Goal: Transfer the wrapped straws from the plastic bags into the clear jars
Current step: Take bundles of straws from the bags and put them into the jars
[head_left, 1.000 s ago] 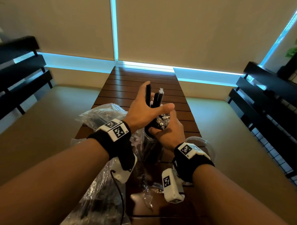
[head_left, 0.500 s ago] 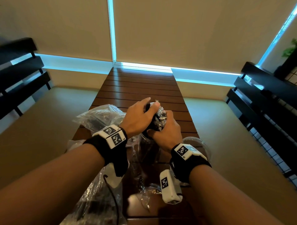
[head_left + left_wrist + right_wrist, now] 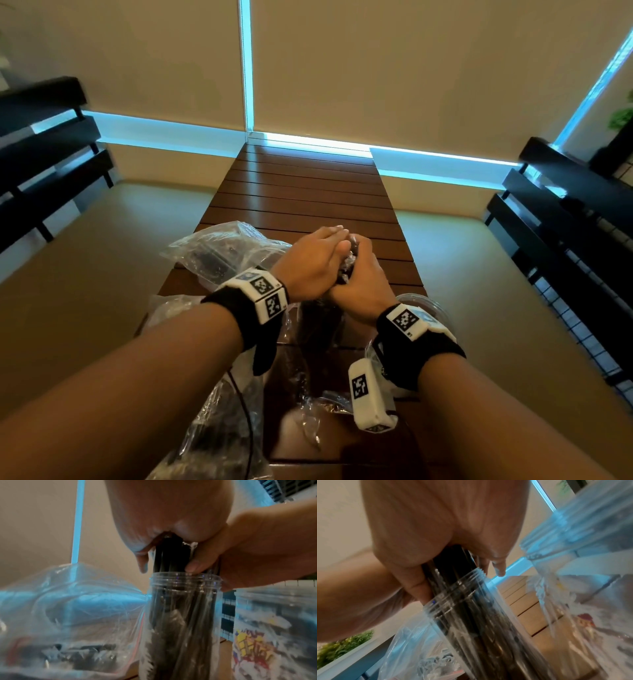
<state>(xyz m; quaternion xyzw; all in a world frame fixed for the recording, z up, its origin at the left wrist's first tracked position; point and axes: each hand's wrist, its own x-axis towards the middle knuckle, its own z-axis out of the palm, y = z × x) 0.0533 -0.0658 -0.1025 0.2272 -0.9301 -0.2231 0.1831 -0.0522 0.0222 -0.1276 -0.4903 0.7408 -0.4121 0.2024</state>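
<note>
A clear jar [image 3: 318, 329] stands on the wooden table, packed with black wrapped straws [image 3: 346, 267] whose tops stick out above its threaded rim [image 3: 185, 582]. My left hand [image 3: 315, 260] lies flat over the straw tops, fingers straight and together, pressing on them. Beside it, my right hand [image 3: 363, 284] curls round the bundle of straws [image 3: 171, 555] just above the rim. In the right wrist view the jar [image 3: 462, 601] appears tilted, with the straws [image 3: 447, 561] running up into the palm. The hands hide the straw tips.
A plastic bag [image 3: 219, 253] with more straws lies left of the jar, another bag [image 3: 219, 428] near my left forearm, and a printed bag [image 3: 274, 628] to the right. A clear round lid or jar [image 3: 421, 305] sits behind my right wrist. Slatted table [image 3: 308, 192]; black benches [image 3: 565, 212] flank it.
My left hand, which held a few straws upright above the jar, has come down and now lies flat on the bundle. The right hand has kept its grip.
</note>
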